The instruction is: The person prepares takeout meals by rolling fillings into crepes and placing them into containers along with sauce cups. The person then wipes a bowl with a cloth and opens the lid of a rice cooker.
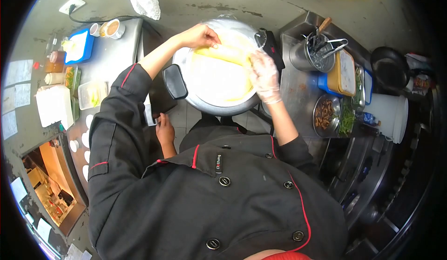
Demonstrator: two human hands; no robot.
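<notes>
A round silver appliance point(195, 102) with black side handles lies in front of me, its top bright and washed out. Across its upper part runs a soft yellow roll or folded sheet point(228, 54), like a thin omelette or crepe; I cannot tell which. My left hand point(202, 36), bare, pinches the roll's far left edge between closed fingers. Around the roll's right end curls my right hand point(264, 76), in a clear plastic glove; its fingertips are partly washed out by glare.
Another person's hand point(165, 130) is beside a white blade-like piece at the left counter. Right counter: utensil pot point(302, 55), bowl of brown food point(326, 115), green herbs point(345, 120). Left counter: blue container point(88, 50), clear tub point(86, 99). A black pan point(390, 66) sits far right.
</notes>
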